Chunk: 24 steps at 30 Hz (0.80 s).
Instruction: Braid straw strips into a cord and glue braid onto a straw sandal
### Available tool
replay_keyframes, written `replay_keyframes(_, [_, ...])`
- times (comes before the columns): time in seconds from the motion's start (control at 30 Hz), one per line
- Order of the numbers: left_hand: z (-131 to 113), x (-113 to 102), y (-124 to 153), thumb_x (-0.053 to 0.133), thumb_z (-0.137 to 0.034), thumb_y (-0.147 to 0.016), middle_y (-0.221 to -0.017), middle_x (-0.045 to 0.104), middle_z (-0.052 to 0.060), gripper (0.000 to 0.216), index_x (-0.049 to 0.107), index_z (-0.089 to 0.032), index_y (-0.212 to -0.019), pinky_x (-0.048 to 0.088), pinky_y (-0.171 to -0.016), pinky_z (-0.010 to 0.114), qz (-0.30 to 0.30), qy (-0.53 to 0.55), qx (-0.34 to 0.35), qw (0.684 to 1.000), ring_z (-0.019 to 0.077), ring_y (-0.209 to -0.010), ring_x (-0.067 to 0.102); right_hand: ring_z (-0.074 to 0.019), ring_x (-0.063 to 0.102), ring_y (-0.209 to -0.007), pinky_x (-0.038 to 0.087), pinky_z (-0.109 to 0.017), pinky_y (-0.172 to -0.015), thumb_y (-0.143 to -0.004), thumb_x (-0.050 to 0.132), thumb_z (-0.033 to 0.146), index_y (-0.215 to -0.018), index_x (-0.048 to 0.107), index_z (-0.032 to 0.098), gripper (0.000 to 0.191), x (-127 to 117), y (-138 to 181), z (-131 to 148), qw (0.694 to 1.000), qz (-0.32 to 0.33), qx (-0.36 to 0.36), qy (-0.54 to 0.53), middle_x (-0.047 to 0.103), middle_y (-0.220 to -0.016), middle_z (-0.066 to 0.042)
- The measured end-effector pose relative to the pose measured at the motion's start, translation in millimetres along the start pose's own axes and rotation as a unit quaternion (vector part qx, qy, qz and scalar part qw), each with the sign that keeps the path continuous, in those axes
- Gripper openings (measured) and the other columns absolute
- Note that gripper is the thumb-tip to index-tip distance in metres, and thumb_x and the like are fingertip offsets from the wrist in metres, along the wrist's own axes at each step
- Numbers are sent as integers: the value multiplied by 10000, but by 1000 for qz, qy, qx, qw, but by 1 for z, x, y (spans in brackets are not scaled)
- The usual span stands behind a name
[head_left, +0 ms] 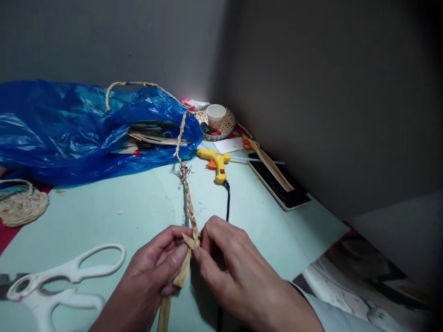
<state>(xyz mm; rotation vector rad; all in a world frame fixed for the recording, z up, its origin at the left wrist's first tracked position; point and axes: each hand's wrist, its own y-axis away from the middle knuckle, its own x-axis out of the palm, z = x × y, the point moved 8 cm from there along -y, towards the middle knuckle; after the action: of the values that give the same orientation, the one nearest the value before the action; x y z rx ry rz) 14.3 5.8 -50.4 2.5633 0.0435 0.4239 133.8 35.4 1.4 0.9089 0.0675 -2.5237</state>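
A long braid of tan straw (188,196) runs from the blue plastic bag down the pale green table to my hands. My left hand (152,272) pinches the loose flat strands (183,272) at the braid's near end, fingers closed round them. My right hand (228,263) pinches the same end from the right, thumb and forefinger pressed on the last plait. A small metal clip (185,172) grips the braid halfway along.
White-handled scissors (65,281) lie at the near left. A yellow glue gun (218,163) with a black cord lies beyond the hands. A blue plastic bag (69,129), a woven coil (20,207), a basket (226,125) with a cup and a dark tablet (280,184) sit farther back.
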Motion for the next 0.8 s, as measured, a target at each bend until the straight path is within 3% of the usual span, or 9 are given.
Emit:
replay_keyframes(0.13, [0,0,3,861,-415,-622,-776,634,-29,389,686,-249,-927,251,-438,158,-34,-5,-7,999,18,-470,341,-159,494,-761,391,-303,-664,-934,432,234,-786,414,216,150,1,2,4,1000,11,11,21,521,-898,-15])
replay_keyframes(0.37, [-2,-1,4,857,-408,-623,-650,580,-54,356,673,-215,-858,181,-439,163,-45,-28,0,999,-2,-425,279,-157,524,-806,432,-305,-749,-949,417,240,-851,435,216,103,3,6,11,998,53,-1,31,507,-944,-22])
replay_keyframes(0.57, [-4,-5,0,809,-461,-684,-512,369,-102,349,641,-183,-813,147,-447,171,-38,-45,-4,998,29,-446,220,-156,541,-869,432,-277,-753,-949,517,279,-885,500,207,97,-10,10,11,996,76,-34,-21,567,-967,-16])
replay_keyframes(0.7, [-6,-7,-1,800,-444,-708,-625,493,-50,317,638,-186,-792,167,-461,176,-35,-42,-3,999,38,-483,230,-156,574,-845,429,-278,-765,-1006,442,332,-915,607,192,235,-27,5,5,992,72,-33,-95,640,-874,-13])
replay_keyframes(0.8, [-11,-5,0,809,-405,-709,-629,483,-61,278,660,-199,-823,182,-467,173,-31,-30,9,999,40,-489,207,-140,574,-789,430,-256,-721,-993,459,267,-1012,640,181,202,-24,-2,2,987,97,-46,-122,657,-866,-10])
